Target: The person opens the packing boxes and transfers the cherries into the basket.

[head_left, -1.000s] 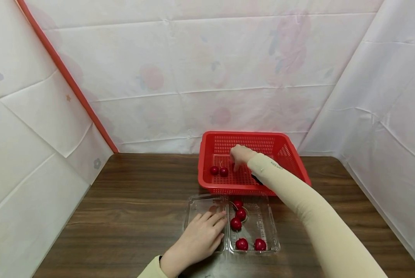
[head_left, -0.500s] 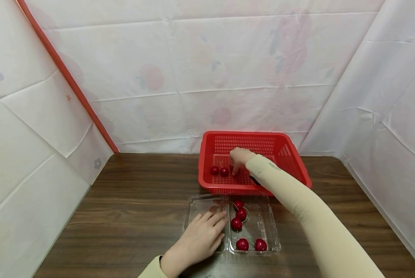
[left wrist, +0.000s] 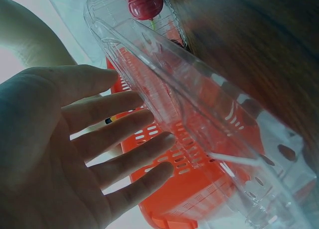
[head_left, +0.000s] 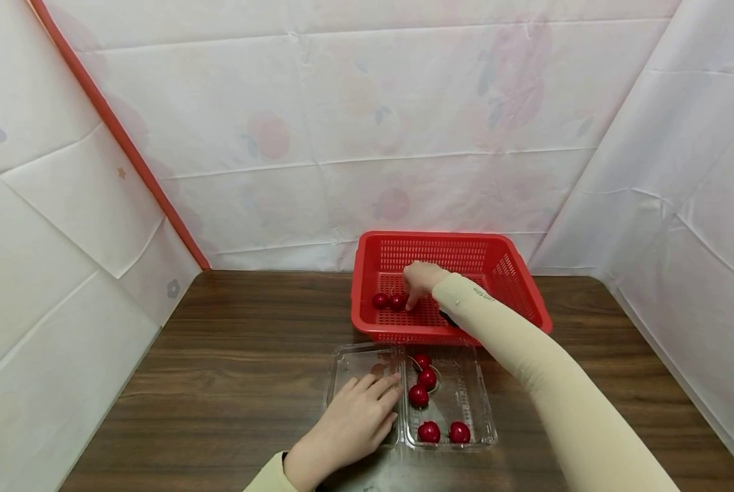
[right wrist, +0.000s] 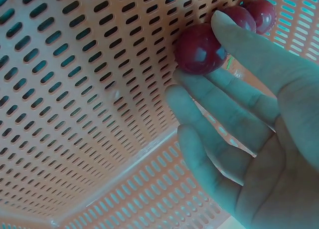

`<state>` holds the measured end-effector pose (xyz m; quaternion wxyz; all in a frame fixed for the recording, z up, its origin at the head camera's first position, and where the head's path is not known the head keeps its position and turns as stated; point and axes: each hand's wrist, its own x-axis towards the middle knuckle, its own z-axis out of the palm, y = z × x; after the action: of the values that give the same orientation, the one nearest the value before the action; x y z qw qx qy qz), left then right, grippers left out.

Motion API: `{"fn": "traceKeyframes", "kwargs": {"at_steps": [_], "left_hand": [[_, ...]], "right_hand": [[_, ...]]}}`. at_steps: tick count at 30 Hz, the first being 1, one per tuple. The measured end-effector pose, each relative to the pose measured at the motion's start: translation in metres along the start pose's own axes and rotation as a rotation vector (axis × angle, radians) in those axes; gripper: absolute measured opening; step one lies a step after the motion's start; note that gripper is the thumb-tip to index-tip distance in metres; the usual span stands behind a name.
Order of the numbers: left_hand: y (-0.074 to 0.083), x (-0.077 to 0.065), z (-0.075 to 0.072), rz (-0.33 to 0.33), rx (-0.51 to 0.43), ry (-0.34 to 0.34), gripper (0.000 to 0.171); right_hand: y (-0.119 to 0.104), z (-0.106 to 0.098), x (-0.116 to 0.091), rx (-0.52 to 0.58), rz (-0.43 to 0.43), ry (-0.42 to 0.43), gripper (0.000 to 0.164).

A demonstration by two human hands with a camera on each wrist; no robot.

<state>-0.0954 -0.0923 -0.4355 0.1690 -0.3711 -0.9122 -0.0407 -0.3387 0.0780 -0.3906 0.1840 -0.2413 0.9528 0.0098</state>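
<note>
Nearest to me is the dark brown table [head_left: 250, 342], its wood grain running from side to side, with a dull sheen at the front close to a pale yellow left sleeve [head_left: 271, 478]. The left hand [head_left: 355, 420] lies palm down over one half of a clear plastic box [head_left: 459, 396] that sits unfolded on the wood. Its fingers are stretched out and slack, gripping nothing, their tips by the fold; I cannot tell how firmly they touch. In the other half, two cherries [head_left: 428, 432] sit apart along the front wall, and three more cherries [head_left: 419, 396] lie close together beside the fold.

Just behind the box stands a red basket [head_left: 428, 237] with slotted walls and floor. The right sleeve [head_left: 551, 369], small dark lettering at its cuff, crosses the rim, and the right hand [head_left: 424, 279] reaches down inside. Its thumb and fingertips pinch one cherry [right wrist: 199, 49] low in the basket; whether it rests on the floor I cannot tell. Two loose cherries [head_left: 380, 301] sit side by side near it, toward the left wall.

Farther back hangs creased white cloth [head_left: 219, 102] with faded pink fruit on it. More cloth closes in both sides, and a red strip [head_left: 121, 143] slants down the left corner to the table.
</note>
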Motion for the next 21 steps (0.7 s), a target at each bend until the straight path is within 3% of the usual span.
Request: {"fn": "traceKeyframes", "kwargs": {"at_steps": [21], "left_hand": [[-0.0011, -0.0010, -0.0005, 0.007, 0.009, 0.025, 0.035]], "right_hand": [[-0.0014, -0.0021, -0.0023, 0.030, -0.012, -0.008, 0.028]]}}
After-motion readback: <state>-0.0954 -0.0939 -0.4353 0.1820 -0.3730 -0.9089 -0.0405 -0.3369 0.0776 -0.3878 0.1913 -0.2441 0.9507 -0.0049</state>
